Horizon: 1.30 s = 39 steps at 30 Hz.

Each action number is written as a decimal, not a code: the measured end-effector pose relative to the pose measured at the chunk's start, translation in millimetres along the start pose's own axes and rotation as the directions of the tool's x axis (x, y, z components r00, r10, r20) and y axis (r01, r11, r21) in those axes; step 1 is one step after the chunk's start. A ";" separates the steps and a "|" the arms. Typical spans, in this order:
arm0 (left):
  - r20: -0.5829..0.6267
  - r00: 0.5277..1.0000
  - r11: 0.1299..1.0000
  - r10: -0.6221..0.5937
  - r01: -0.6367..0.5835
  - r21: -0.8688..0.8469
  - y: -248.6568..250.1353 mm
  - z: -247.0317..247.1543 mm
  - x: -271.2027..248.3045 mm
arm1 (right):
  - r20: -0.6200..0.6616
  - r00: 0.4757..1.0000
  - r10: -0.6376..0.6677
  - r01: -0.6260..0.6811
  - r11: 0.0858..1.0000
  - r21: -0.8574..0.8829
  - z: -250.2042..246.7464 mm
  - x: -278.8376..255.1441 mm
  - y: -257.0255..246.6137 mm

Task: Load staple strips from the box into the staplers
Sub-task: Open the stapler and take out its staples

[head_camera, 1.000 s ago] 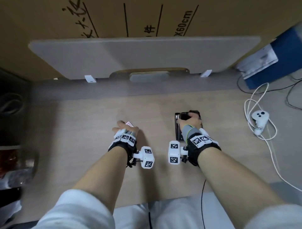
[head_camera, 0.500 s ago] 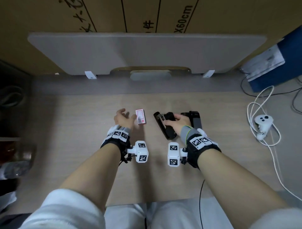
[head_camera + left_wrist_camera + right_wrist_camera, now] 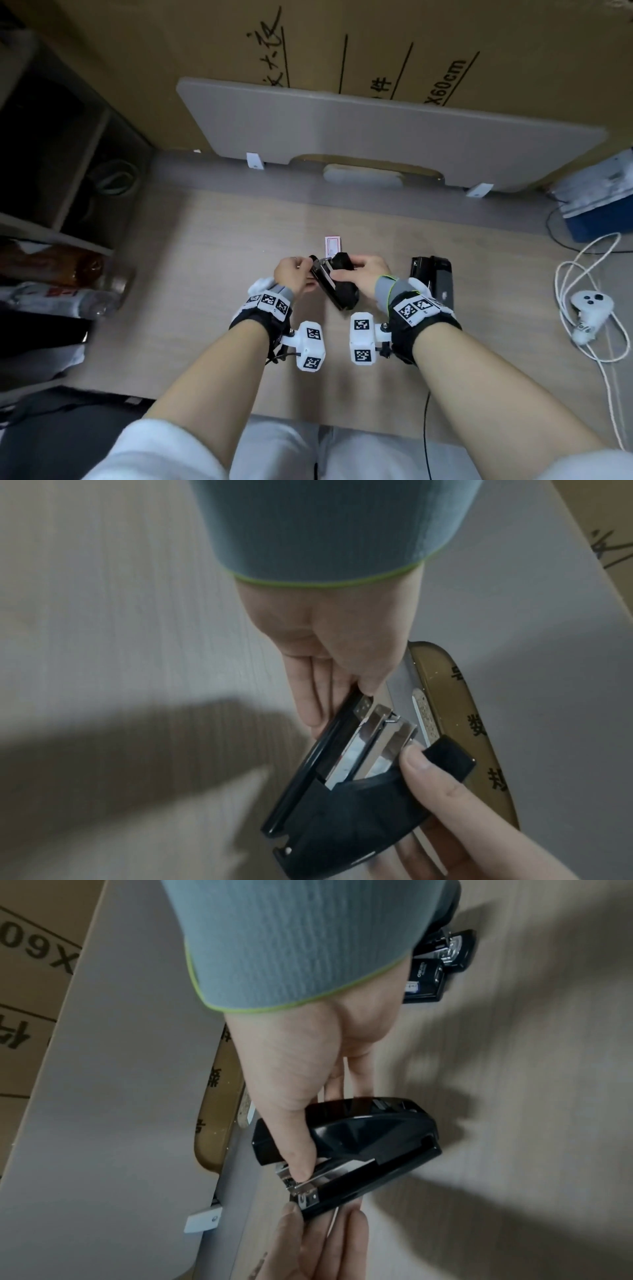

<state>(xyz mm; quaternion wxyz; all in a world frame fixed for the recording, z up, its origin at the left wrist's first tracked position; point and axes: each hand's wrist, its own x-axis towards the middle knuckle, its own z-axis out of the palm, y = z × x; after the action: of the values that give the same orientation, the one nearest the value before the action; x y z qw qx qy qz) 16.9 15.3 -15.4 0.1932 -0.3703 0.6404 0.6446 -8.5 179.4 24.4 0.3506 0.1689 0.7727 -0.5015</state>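
Holding a black stapler [image 3: 337, 284] up off the surface [image 3: 205, 274], both hands are on it at once. The right hand [image 3: 368, 274] has it from the 3 o'clock side, fingers curled round the body, and in the right wrist view the thumb presses down on the shiny metal staple channel near the front end. The left hand [image 3: 291, 274] comes in from 9 o'clock and pinches the front tip of the stapler, fingers bent around the nose. From the left wrist view the stapler [image 3: 342, 791] looks hinged open, with the silver channel showing between the black top and the black base. Can't tell if there's a strip of staples in there, the metal is too glary.

Staple box [image 3: 333, 246], small, white with red print, lies flat on the surface just past the hands at 12 o'clock, close to the stapler's far end but not touching it as far as I can see.

Two more black staplers [image 3: 432, 279] lie side by side at about 3 o'clock of the right hand, near the wrist. Further out at 3 o'clock there's a white controller [image 3: 589, 315] lying in a loop of white cable [image 3: 561, 284]. A grey board [image 3: 376, 137] leans against a cardboard box [image 3: 342, 44] at 12 o'clock.
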 end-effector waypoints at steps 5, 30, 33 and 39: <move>-0.032 0.999 0.996 -0.025 0.022 -0.092 5.5 -5.8 0.4 | -0.020 0.997 -0.068 0.069 0.996 0.062 11.6 -5.5 -12.8; -0.072 0.987 0.917 -0.144 0.106 -0.385 23.7 -50.9 22.7 | 0.151 0.980 0.127 -0.189 0.826 0.531 45.3 18.7 -9.7; -0.079 0.984 0.902 -0.157 0.110 -0.418 23.0 -50.0 24.9 | 0.136 0.983 0.122 -0.175 0.841 0.513 45.4 20.9 -8.7; -0.120 0.982 0.915 -0.145 0.086 -0.395 20.0 -45.6 26.7 | 0.116 0.983 0.141 -0.181 0.834 0.522 44.8 23.1 -7.4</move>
<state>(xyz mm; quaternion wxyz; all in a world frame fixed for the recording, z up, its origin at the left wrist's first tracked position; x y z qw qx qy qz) -4.5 -37.0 -16.8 0.1061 -0.4849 0.4894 0.7170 -12.5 134.0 1.5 0.3592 0.3050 0.5742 -0.6695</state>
